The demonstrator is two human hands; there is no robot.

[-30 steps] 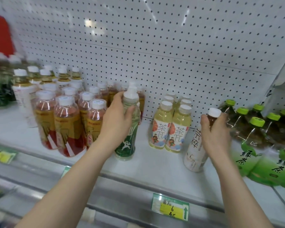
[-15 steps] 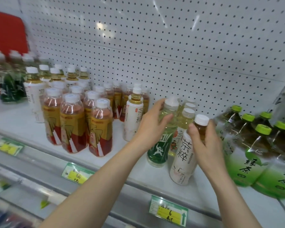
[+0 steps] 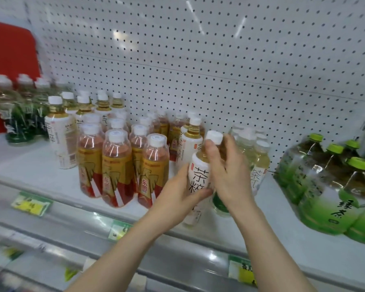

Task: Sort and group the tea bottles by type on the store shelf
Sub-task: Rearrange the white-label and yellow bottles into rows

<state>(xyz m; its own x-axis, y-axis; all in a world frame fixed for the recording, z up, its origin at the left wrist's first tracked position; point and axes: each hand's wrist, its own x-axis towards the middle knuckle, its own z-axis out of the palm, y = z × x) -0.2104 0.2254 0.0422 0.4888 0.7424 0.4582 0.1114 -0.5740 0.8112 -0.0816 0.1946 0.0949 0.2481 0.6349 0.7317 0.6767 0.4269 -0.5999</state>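
White-label tea bottle [image 3: 198, 175] is held tilted above the shelf edge [image 3: 177, 232], just right of the red-and-gold bottles [image 3: 116, 165]. Left hand [image 3: 177, 192] wraps its body; right hand [image 3: 226, 171] clasps its neck. Swinging it left could topple those crowded neighbours.

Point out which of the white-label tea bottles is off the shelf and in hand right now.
The white-label bottle at front centre: both the left hand and right hand grip it, tilted. The other white-label bottles stand upright, untouched.
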